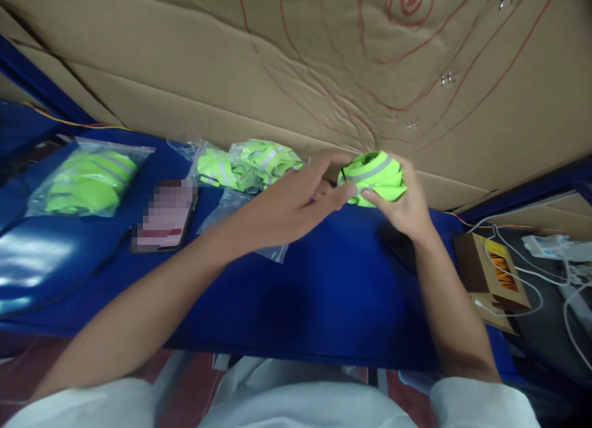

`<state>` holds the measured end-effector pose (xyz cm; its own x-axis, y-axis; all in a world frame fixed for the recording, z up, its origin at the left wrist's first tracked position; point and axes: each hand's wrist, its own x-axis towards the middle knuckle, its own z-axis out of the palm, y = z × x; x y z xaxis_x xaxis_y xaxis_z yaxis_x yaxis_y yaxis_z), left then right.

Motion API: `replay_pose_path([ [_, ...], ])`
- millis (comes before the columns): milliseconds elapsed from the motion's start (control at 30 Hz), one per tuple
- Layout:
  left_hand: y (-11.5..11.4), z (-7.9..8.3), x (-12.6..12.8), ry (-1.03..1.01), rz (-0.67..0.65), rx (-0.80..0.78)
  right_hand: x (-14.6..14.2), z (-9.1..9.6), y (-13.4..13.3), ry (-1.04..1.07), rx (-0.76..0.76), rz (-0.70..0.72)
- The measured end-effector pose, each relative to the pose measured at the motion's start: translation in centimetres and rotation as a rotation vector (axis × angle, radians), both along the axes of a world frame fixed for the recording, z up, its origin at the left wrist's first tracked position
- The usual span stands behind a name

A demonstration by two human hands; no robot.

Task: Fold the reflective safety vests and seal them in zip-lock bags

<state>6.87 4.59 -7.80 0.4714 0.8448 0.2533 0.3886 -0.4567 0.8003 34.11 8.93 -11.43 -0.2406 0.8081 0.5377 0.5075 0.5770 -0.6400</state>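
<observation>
A rolled-up neon-green hi-vis vest with silver reflective strips is held above the back of the blue table. My right hand wraps round its right side, with the thumb on the front. From the left, my left hand closes on the roll's other side, thumb against its lower edge. Some of the left fingers are hidden behind that hand. Behind my left wrist lie more folded neon-green vests in clear plastic. A flat clear plastic bag is partly covered by my left forearm.
A bagged neon-green vest and a phone lie on the left. A dark object sits under my right wrist. At right are an open cardboard box and white cables. A cardboard wall rises behind.
</observation>
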Motion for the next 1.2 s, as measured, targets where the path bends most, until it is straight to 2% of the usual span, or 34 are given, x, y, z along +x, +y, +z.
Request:
replay_pose_path([
  [67, -1.6, -1.2, -1.3, 0.435, 0.089, 0.134, 1.0, -2.0, -1.9, 0.225, -0.197, -0.041],
  [133, -3.0, -3.6, -2.1, 0.818, 0.181, 0.187, 1.4, -4.0, -4.0, 0.457, -0.473, -0.068],
  [200, -4.0, -6.4, -2.3, 0.986, 0.221, 0.11, 1.0, -5.7, -6.0, 0.659, -0.69, -0.101],
  [267, -4.5, -8.5, -2.0, 0.979, 0.244, 0.033, 0.2, -6.7, -7.4, 0.812, -0.83, -0.113],
  [333, -4.5, -9.6, -1.2, 0.813, 0.194, -0.071, -0.4, -7.1, -8.2, 0.905, -0.933, -0.053],
  [400, -4.1, -10.1, -0.2, 0.547, 0.086, -0.234, -0.5, -7.3, -8.6, 0.922, -1.012, 0.093],
  [467, -3.6, -10.4, 0.6, 0.267, -0.016, -0.432, -0.1, -7.3, -9.0, 0.809, -1.072, 0.3],
  [567, -3.1, -11.1, 1.2, -0.016, -0.097, -0.59, 0.6, -6.9, -9.8, 0.424, -1.051, 0.543],
  [667, -3.3, -11.5, 1.0, -0.089, -0.081, -0.496, 0.6, -6.1, -10.3, 0.15, -0.935, 0.589],
  [767, -3.8, -11.2, 0.7, -0.028, 0.017, -0.303, 0.3, -5.4, -10.6, 0.089, -0.825, 0.58],
  [833, -4.0, -10.8, 0.6, 0.011, 0.017, -0.245, 0.3, -5.2, -10.7, 0.059, -0.731, 0.58],
  [967, -3.6, -10.4, -0.1, -0.113, -0.141, -0.427, 0.2, -5.4, -10.9, -0.068, -0.657, 0.616],
  [1033, -3.3, -10.3, -0.5, -0.129, -0.071, -0.416, 0.0, -5.5, -10.9, -0.095, -0.655, 0.615],
  [1133, -3.2, -10.1, -0.8, -0.071, 0.141, -0.228, -0.4, -5.3, -11.1, -0.073, -0.66, 0.606],
  [1200, -3.5, -10.0, -0.7, -0.038, 0.143, -0.189, -0.7, -5.1, -11.4, -0.034, -0.649, 0.607],
])
